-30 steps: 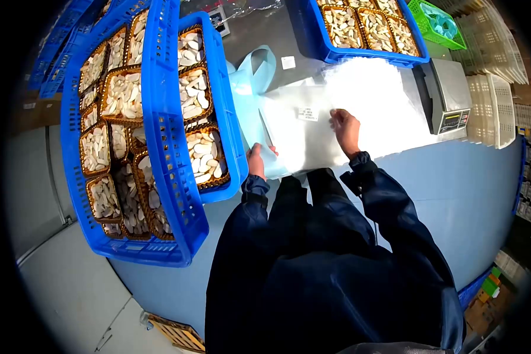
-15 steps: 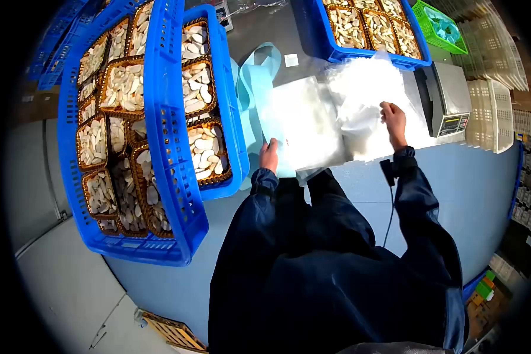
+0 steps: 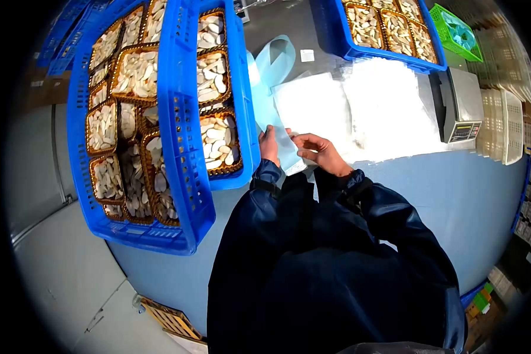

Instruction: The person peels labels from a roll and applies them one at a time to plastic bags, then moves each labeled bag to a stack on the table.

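Note:
A long light-blue strip (image 3: 266, 100), looped at its far end, runs down to the table's near edge. My left hand (image 3: 268, 146) grips its near part from the left side, thumb on top. From the right, my right hand (image 3: 323, 153) reaches to the same part, thumb and forefinger curled together at the strip's edge; whether anything small is between the fingertips cannot be made out. Just beyond my hands lie a stack of clear plastic bags (image 3: 312, 106) and a second, brightly lit pile of white plastic bags (image 3: 389, 112).
Close on my left stand a tall blue crate (image 3: 186, 130) and another blue crate (image 3: 251, 141), both holding trays of sliced pieces. A third blue crate (image 3: 389, 57) sits at the back. Rightward are a scale (image 3: 463, 106), a green basket (image 3: 469, 52) and stacked white baskets (image 3: 504, 127).
My right hand has left the white bags and come left to the strip beside my left hand. The strip's near end has been drawn toward me. The view has shifted slightly.

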### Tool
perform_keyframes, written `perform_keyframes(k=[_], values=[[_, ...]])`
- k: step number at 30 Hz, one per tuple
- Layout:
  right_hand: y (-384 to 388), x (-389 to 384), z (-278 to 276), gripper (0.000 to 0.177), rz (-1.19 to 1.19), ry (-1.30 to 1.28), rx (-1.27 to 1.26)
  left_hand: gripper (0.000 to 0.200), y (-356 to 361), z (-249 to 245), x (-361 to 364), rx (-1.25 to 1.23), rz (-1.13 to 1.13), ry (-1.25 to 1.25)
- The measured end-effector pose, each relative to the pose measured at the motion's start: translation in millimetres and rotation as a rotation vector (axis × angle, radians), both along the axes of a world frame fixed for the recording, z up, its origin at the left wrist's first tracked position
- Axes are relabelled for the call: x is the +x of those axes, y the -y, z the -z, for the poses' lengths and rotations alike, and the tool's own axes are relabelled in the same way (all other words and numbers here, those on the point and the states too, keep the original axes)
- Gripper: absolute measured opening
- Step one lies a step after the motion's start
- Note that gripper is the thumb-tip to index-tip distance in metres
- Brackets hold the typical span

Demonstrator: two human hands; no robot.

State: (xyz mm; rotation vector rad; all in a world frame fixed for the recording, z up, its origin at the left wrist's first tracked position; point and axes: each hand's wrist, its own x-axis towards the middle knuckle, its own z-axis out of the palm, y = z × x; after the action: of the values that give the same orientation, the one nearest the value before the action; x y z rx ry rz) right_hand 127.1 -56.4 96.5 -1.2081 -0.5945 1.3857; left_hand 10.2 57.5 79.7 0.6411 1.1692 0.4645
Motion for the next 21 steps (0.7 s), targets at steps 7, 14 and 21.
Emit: perform_keyframes(k=[7, 14, 21], values=[[9, -16, 2, 0.029, 0.037, -0.097, -0.017, 0.051, 6, 8, -15, -0.153, -0.11, 0.068], [8, -23, 16, 0.012, 0.154, 0.249, -0.071, 0.058, 16, -19, -13, -0.039, 0.082, -0.15], [11, -20, 5, 0.022, 0.046, 0.423, -0.063, 0.039, 18, 17, -24, 0.295, 0.235, -0.373]])
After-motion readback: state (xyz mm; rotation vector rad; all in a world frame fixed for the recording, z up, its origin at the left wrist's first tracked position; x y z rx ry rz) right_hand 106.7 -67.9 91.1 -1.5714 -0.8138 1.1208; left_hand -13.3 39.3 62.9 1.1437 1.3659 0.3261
